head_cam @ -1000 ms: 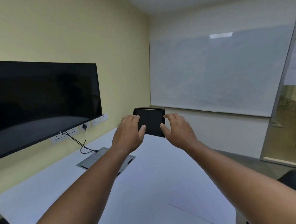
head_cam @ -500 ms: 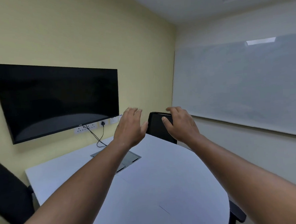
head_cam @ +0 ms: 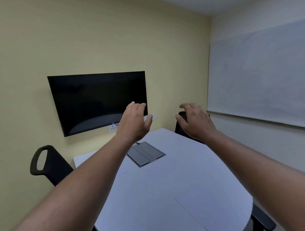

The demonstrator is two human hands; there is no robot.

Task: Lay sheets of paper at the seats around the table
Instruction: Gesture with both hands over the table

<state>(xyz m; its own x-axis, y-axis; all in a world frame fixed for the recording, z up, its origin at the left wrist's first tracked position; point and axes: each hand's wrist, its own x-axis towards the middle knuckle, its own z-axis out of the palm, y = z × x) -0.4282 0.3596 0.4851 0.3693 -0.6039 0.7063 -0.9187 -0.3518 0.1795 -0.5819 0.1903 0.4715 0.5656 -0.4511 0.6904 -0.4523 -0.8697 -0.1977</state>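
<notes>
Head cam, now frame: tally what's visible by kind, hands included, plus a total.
Hands: 2, left and right, both open and empty
Chairs: 3, left, far, near right
Table: 1
Table hatch: 1
Screen: 1
Whiteboard: 1
Paper sheets: edges too faint to count
Total: 9

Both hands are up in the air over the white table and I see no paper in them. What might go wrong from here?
Both the left hand and right hand are open and hold nothing, so a seat may get skipped. White sheets would be hard to spot on the white table. A sheet might also cover the grey cable hatch.
</notes>
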